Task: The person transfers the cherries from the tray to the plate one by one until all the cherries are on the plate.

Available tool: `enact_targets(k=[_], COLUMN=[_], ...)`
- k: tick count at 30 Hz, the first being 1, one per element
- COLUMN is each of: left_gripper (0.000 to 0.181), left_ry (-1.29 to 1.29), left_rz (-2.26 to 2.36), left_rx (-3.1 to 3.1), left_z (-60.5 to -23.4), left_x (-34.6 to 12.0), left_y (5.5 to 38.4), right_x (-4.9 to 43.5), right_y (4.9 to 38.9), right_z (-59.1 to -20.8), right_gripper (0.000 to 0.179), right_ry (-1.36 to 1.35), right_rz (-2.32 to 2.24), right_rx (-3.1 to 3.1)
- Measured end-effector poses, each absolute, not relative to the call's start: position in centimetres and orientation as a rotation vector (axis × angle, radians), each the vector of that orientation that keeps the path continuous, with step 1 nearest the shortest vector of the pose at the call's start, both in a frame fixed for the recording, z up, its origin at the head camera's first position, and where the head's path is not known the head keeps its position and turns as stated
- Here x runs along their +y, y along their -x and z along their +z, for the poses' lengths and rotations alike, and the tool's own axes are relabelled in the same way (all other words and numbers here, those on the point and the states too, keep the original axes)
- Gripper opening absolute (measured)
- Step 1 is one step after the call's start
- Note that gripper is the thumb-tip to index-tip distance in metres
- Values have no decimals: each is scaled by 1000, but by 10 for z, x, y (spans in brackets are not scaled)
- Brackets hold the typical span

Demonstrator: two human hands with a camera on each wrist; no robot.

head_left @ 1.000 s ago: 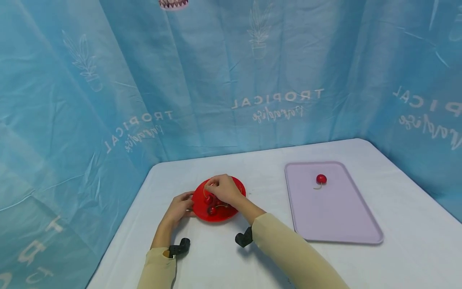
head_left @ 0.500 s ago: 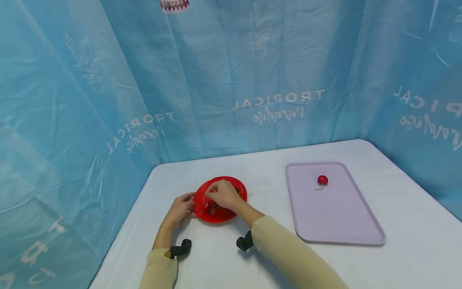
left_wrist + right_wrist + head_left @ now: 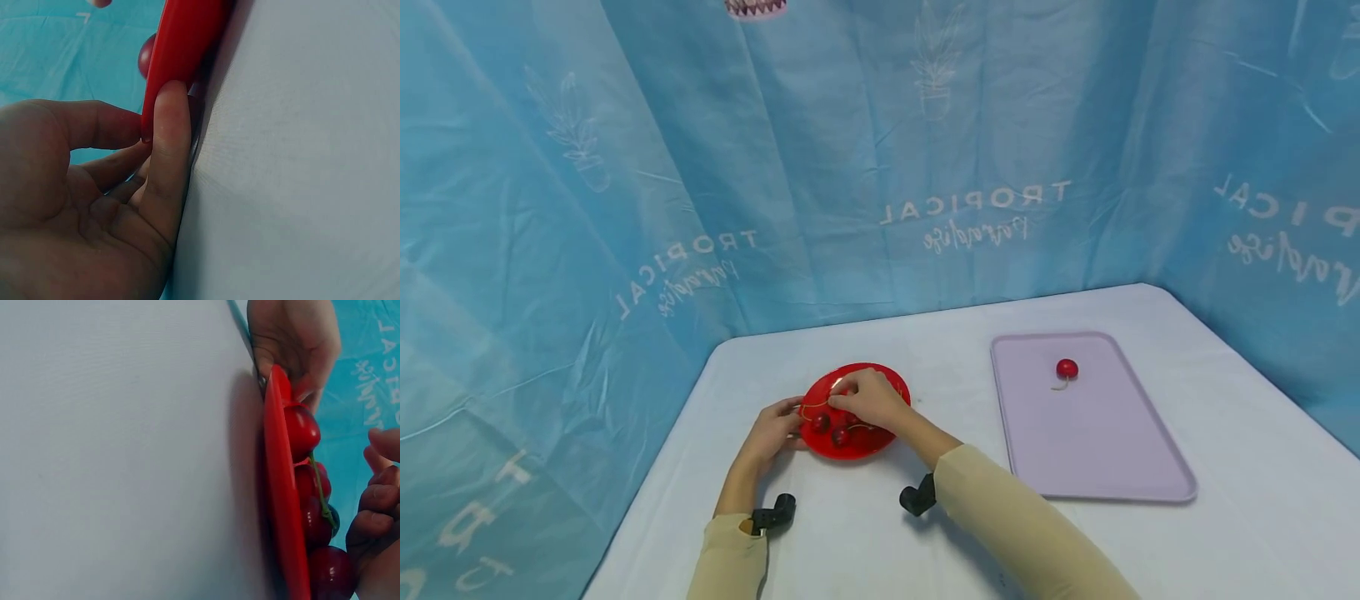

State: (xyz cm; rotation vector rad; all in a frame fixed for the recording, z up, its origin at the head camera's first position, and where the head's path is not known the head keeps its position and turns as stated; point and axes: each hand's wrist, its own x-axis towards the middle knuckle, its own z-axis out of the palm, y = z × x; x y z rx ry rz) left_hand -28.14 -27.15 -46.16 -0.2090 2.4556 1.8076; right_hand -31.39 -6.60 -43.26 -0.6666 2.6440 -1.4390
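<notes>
On the white table stands a red plate (image 3: 850, 453) with several dark-red cherries (image 3: 330, 572) on it. My left hand (image 3: 772, 433) grips its left rim; the left wrist view shows thumb above and a finger (image 3: 170, 128) beneath. Over the plate hovers my right hand (image 3: 874, 400), its fingers loosely bent. Just left of its fingertips a cherry (image 3: 820, 422) lies on the plate, its stem stretching toward them. No cherry shows between those fingers in the right wrist view, where the hand is cut by the edge. Part of the plate is hidden under this hand.
To the right lies a pale purple tray (image 3: 1097, 442) holding one cherry (image 3: 1067, 369) near its far end. Blue printed curtains (image 3: 850, 167) enclose the table at the back and sides. A black wrist camera (image 3: 919, 497) sits on each forearm.
The cherry that hung by its stem from my right fingers now rests on the plate, its stem fallen sideways. My right forearm has shifted slightly right; the left hand keeps its grip.
</notes>
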Motion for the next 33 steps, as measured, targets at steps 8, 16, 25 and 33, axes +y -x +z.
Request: enact_targets(k=[8, 16, 25, 33], left_gripper=[44, 42, 40, 41], left_ry=[213, 223, 198, 219], left_rz=[1796, 1794, 1811, 1802], left_rx=[2460, 2469, 2464, 2468], left_z=[-462, -461, -462, -461], left_x=[-272, -273, -273, -274], left_y=[283, 283, 280, 282], right_x=[-57, -42, -27, -13], right_y=[312, 312, 313, 311], right_z=[-427, -414, -418, -415], right_gripper=[19, 17, 13, 16], right_ry=[681, 741, 749, 742], right_rz=[-1487, -1487, -1494, -1500], right_rx=[2603, 2601, 2603, 2614])
